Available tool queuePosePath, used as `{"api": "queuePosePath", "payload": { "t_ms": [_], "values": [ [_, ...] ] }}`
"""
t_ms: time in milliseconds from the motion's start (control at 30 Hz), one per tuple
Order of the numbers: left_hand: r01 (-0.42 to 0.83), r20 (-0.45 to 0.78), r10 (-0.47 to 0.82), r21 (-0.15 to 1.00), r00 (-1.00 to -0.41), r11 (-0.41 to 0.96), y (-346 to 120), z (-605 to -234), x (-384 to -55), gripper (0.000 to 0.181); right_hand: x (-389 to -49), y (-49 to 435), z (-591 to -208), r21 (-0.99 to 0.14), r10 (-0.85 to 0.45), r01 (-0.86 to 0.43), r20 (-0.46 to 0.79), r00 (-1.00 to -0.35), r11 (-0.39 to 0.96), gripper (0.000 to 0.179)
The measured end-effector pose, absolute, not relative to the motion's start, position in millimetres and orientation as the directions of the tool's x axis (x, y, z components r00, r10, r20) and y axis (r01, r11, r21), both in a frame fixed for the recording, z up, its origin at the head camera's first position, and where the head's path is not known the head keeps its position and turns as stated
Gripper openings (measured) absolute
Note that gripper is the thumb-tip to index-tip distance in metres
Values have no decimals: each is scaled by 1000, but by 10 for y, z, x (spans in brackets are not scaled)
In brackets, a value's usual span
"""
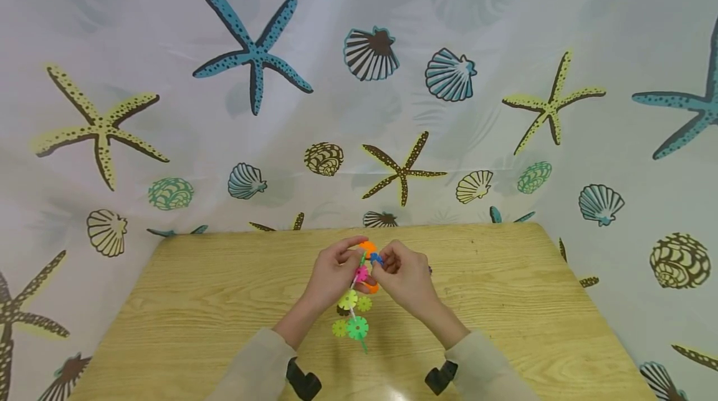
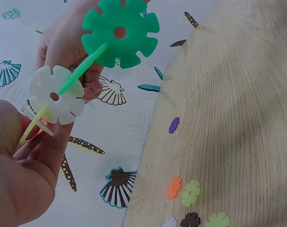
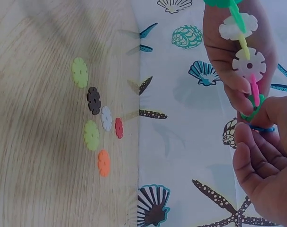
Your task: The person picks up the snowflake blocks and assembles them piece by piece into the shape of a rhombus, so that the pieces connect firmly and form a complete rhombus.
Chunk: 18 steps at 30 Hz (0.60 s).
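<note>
My left hand (image 1: 335, 271) pinches a chain of slotted plastic flower discs that hangs down toward me. A bright green disc (image 1: 357, 328) is at its lower end, with white discs (image 3: 249, 65), a thin yellow one seen edge-on and a pink disc (image 1: 361, 274) farther up. At the upper end, near my left fingertips, sits another green disc (image 3: 250, 111). My right hand (image 1: 408, 277) pinches a blue disc (image 1: 376, 259) against that end; fingers partly hide the joint. An orange disc (image 1: 367, 247) shows between the hands; whether it is joined cannot be told.
Loose discs lie on the wooden table (image 1: 224, 301) under the chain: yellow-green (image 3: 79, 72), dark brown (image 3: 94, 100), white (image 3: 106, 118), red (image 3: 119, 128) and orange (image 3: 103, 163). A purple disc (image 2: 174, 125) lies apart. A shell-and-starfish patterned cloth (image 1: 336, 114) hangs behind.
</note>
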State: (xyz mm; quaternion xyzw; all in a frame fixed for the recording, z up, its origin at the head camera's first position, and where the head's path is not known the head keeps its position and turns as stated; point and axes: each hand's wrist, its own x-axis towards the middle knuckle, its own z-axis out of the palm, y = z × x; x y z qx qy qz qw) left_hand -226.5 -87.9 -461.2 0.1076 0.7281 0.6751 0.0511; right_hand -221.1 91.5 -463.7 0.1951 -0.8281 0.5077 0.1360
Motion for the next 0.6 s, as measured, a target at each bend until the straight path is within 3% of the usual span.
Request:
{"api": "queuePosePath", "payload": {
  "t_ms": [333,600],
  "values": [
    [142,116,216,983,-969,112,-837,-4573,-2237,39,-2178,861,-4644,-760,-155,-498,480,-863,418,16],
    [123,106,200,990,-974,75,-821,-4565,-2209,41,-2172,832,-4644,-768,-124,-489,485,-866,413,16]
  ]
}}
